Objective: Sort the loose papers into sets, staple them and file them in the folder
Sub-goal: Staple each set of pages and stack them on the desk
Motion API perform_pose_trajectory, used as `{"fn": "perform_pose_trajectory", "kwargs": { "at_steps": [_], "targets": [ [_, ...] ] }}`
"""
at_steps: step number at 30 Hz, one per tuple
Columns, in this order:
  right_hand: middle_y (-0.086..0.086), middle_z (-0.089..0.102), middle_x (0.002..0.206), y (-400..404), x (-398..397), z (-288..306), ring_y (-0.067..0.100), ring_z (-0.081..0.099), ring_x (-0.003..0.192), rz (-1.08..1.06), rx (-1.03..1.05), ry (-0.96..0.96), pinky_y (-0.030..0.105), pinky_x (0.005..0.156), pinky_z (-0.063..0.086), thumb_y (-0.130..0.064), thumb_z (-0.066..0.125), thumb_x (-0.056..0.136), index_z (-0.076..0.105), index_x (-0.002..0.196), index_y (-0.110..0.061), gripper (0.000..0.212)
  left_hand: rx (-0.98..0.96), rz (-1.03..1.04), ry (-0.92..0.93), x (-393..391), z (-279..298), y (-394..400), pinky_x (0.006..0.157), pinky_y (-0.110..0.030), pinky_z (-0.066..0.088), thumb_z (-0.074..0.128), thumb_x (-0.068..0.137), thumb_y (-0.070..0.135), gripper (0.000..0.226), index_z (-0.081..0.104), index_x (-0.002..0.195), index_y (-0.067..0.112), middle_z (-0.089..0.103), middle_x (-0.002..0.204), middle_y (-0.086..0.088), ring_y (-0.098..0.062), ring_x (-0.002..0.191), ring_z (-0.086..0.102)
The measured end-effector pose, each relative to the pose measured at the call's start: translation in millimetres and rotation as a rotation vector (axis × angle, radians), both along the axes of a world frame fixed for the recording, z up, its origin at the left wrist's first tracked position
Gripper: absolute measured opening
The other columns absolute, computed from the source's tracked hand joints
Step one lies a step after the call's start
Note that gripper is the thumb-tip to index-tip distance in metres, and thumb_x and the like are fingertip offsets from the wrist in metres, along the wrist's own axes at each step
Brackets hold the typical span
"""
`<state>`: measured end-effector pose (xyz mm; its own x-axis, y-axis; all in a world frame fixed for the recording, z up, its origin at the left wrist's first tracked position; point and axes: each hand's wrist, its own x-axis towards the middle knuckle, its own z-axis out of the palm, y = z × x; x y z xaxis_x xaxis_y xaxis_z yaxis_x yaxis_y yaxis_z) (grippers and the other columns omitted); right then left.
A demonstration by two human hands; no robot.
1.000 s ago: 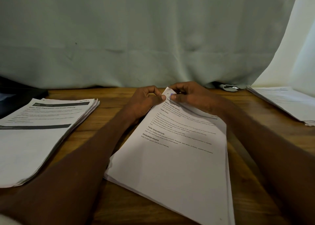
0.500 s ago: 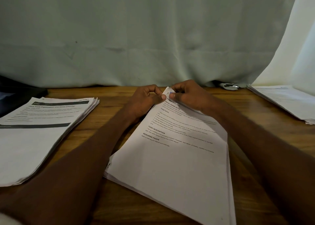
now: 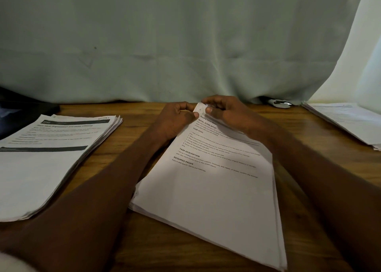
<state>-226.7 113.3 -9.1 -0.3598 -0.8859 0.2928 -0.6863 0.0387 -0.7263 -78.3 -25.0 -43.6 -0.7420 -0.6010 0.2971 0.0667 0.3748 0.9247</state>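
Item: middle set of printed sheets, lying on the wooden table. We see our left hand and right hand both at its far left corner, thumb and curled fingers pinching the paper there. Left of this set: a thicker paper stack. Right of it, well apart: another paper pile. Beyond it: a pale curtain.

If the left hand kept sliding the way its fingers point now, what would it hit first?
The left hand points right, pinching the top corner of the centre paper set. Straight on, it would meet the right hand almost at once; their fingertips look nearly touching, though depth is unclear.
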Motion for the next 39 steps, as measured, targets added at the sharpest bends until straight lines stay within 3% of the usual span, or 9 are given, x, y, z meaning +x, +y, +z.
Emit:
{"fn": "perform_pose_trajectory", "kwargs": {
  "at_steps": [5, 10, 12, 15, 17, 23, 26, 33, 39],
  "targets": [
    [-0.004, 0.073, 0.107, 0, -12, 4, 0.0, 0.062, 0.089, -0.152, -0.203, -0.205, 0.022, 0.083, 0.045, -0.027, 0.058, 0.104, 0.067, 0.129, -0.022, 0.026, 0.131, -0.007, -0.013, -2, 4, -3, 0.085, -0.046, 0.063, 0.068, 0.096, 0.012, 0.016, 0.075, 0.11, 0.011, 0.08, 0.098, -0.008, -0.03, 0.089, 0.078],
    [-0.011, 0.076, 0.098, 1, -18, 1, -0.013, 0.064, 0.071, -0.174, -0.164, -0.158, 0.012, 0.063, 0.044, -0.029, 0.059, 0.104, 0.069, 0.119, -0.029, 0.019, 0.208, -0.016, 0.023, -3, 4, -5, 0.077, -0.041, 0.063, 0.071, 0.094, 0.015, 0.014, 0.074, 0.105, 0.006, 0.08, 0.097, -0.012, -0.031, 0.088, 0.078],
    [-0.013, 0.075, 0.098, -3, -12, -1, -0.008, 0.066, 0.079, -0.139, -0.17, -0.145, 0.008, 0.068, 0.048, -0.028, 0.061, 0.103, 0.07, 0.114, -0.03, 0.015, 0.202, -0.026, 0.036, -3, 3, -4, 0.082, -0.046, 0.063, 0.079, 0.09, 0.025, 0.024, 0.075, 0.102, 0.005, 0.079, 0.096, -0.015, -0.035, 0.088, 0.077],
    [-0.008, 0.073, 0.113, -8, -5, -3, 0.005, 0.064, 0.101, -0.099, -0.164, -0.12, 0.024, 0.093, 0.049, -0.029, 0.063, 0.101, 0.072, 0.119, -0.027, 0.02, 0.17, -0.02, 0.026, -4, 4, -2, 0.084, -0.048, 0.062, 0.082, 0.087, 0.027, 0.023, 0.077, 0.1, 0.008, 0.079, 0.094, -0.014, -0.035, 0.087, 0.077],
    [-0.008, 0.072, 0.114, -9, -1, -3, 0.007, 0.064, 0.105, -0.087, -0.152, -0.126, 0.026, 0.096, 0.048, -0.03, 0.064, 0.101, 0.072, 0.12, -0.028, 0.02, 0.159, -0.015, 0.002, -4, 5, -2, 0.086, -0.048, 0.062, 0.079, 0.089, 0.023, 0.019, 0.078, 0.105, 0.012, 0.079, 0.095, -0.013, -0.033, 0.088, 0.078],
    [-0.012, 0.073, 0.111, -9, 5, -1, -0.005, 0.065, 0.097, -0.064, -0.185, -0.17, 0.016, 0.087, 0.047, -0.027, 0.063, 0.102, 0.071, 0.124, -0.025, 0.023, 0.177, -0.022, -0.005, -1, 8, 1, 0.069, -0.034, 0.063, 0.08, 0.089, 0.021, 0.024, 0.077, 0.111, 0.014, 0.08, 0.095, -0.01, -0.03, 0.084, 0.078],
    [-0.004, 0.075, 0.101, -8, 6, 0, -0.002, 0.066, 0.087, -0.075, -0.239, -0.166, 0.019, 0.087, 0.049, -0.023, 0.059, 0.104, 0.068, 0.128, -0.018, 0.026, 0.191, 0.023, 0.012, 0, 7, 0, 0.073, -0.038, 0.064, 0.08, 0.087, 0.019, 0.019, 0.078, 0.104, 0.011, 0.08, 0.093, -0.013, -0.031, 0.083, 0.078],
    [-0.004, 0.067, 0.089, 0, -15, 9, 0.009, 0.062, 0.083, -0.424, -0.522, -0.251, 0.027, 0.078, 0.046, -0.031, 0.049, 0.107, 0.067, 0.113, -0.017, 0.024, 0.367, 0.127, 0.13, 11, 12, -10, 0.063, -0.035, 0.061, 0.081, 0.082, 0.01, 0.006, 0.079, 0.076, 0.01, 0.078, 0.089, -0.019, -0.032, 0.073, 0.076],
    [0.0, 0.055, 0.079, 13, -37, 8, 0.015, 0.049, 0.072, -0.5, -0.308, -0.364, 0.027, 0.065, 0.04, -0.056, 0.072, 0.088, 0.058, 0.093, -0.015, 0.043, 0.452, 0.213, 0.177, 19, 16, -13, 0.064, -0.041, 0.064, 0.079, 0.083, 0.012, 0.014, 0.074, 0.091, 0.002, 0.078, 0.09, -0.02, -0.033, 0.074, 0.075]
  ]
}}
